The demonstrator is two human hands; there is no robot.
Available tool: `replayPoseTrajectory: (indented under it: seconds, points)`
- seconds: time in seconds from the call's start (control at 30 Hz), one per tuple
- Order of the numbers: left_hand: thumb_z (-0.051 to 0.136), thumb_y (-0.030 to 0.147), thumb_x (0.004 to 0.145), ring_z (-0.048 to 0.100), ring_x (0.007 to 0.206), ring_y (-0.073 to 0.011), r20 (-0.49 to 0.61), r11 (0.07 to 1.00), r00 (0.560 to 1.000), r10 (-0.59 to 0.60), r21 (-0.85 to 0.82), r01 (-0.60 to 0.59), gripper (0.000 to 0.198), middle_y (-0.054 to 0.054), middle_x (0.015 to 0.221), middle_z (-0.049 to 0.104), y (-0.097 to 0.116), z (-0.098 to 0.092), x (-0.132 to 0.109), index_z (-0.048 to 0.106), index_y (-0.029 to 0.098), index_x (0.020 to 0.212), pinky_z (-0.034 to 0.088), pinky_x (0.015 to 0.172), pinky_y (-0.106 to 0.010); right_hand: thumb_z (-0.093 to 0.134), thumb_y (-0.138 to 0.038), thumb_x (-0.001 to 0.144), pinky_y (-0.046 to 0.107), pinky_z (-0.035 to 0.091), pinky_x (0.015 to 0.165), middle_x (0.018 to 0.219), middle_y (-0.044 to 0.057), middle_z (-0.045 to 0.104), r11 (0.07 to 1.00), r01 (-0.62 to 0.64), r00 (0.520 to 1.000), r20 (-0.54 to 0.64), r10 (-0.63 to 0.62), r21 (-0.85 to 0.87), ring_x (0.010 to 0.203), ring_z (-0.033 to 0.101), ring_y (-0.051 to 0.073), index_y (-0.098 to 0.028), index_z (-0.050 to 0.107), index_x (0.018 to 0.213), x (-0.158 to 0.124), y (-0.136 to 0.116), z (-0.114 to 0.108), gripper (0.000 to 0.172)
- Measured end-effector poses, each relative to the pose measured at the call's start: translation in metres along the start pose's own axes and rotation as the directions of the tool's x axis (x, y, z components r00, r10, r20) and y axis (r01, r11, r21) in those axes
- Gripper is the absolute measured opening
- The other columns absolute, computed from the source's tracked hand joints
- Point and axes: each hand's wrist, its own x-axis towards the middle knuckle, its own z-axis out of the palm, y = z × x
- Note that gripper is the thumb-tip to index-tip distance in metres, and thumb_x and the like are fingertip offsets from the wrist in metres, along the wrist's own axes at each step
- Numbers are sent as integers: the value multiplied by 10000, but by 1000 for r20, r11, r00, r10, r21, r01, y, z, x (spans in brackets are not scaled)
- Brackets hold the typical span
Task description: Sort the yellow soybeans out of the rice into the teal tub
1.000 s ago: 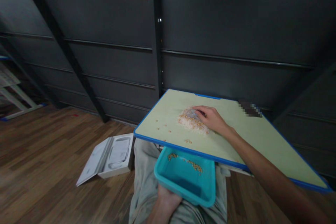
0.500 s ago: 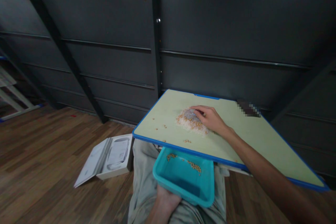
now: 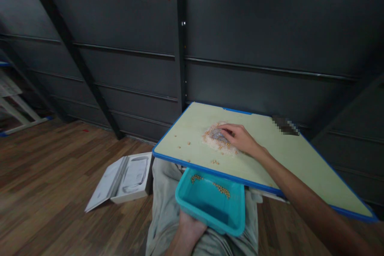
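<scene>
Left of the table [image 3: 285,156], on the floor, an open white box [image 3: 126,178] lies flat. Under the table's near edge the left hand [image 3: 189,230] is clasped on the near end of the teal tub [image 3: 210,208] from below; the tub sits over the lap, with 2 small clusters of yellow beans [image 3: 222,189] inside. Near the middle of the table a pile of pale grains [image 3: 217,140] mixed with beans lies under the right hand [image 3: 240,138], palm down, fingers curled; whether they pinch a bean I cannot tell, since the pile is small and dim. A few loose beans [image 3: 189,143] lie on the table left of the pile.

To do this picking well, I judge, the fingertips should rake beans lightly toward the table's near edge rather than press, since round beans roll; the tub wants holding level, tight under that edge and below the pile.

The table top is smooth pale green with a blue rim; left of the table runs a wood-plank floor [image 3: 60,168]; behind the table stands a dark panelled wall [image 3: 255,48] with slanting braces.
</scene>
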Motion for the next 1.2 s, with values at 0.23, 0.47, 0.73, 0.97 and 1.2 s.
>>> replayPoseTrajectory:
  seconds: [0.23,0.47,0.73,0.97,1.2]
  points:
    - [581,460,868,673,1227,-354,-9,1000,1000,30,0,-30,323,-64,959,862,-2,2,1,837,263,852,413,1140,-579,560,-198,985,418,539,1035,1223,36,759,1000,11,1000,-21,-10,26,1139,712,224,-282,758,1171,0,-4,-1,285]
    - [519,511,898,677,1216,-360,-94,999,995,34,-21,-36,424,-86,943,861,-2,0,0,837,231,906,431,1126,-573,577,-200,978,407,548,1002,1174,33,777,999,23,1000,17,-23,32,1081,731,222,-276,770,1149,1,-9,-2,269]
    - [575,522,870,693,1185,-365,3,999,999,41,8,-41,416,-85,1019,855,-3,-5,1,818,218,1018,417,1138,-571,597,-247,984,358,550,938,1114,48,793,998,-13,994,106,7,59,990,742,211,-235,775,1135,-1,-14,-1,234]
    - [506,578,893,689,1195,-366,-40,1000,999,25,0,-25,487,-85,1036,853,-2,-3,1,813,226,1031,406,1153,-579,588,-267,988,343,539,877,1114,42,790,995,-44,986,166,28,93,976,726,207,-250,770,1143,-3,-13,0,239]
    - [465,553,905,689,1200,-357,-113,1000,994,2,-13,-4,510,-99,1026,853,-1,10,-1,817,200,1013,392,1171,-560,595,-261,978,342,528,881,1113,45,788,989,-52,983,182,27,136,972,718,200,-246,768,1145,-3,-16,0,240]
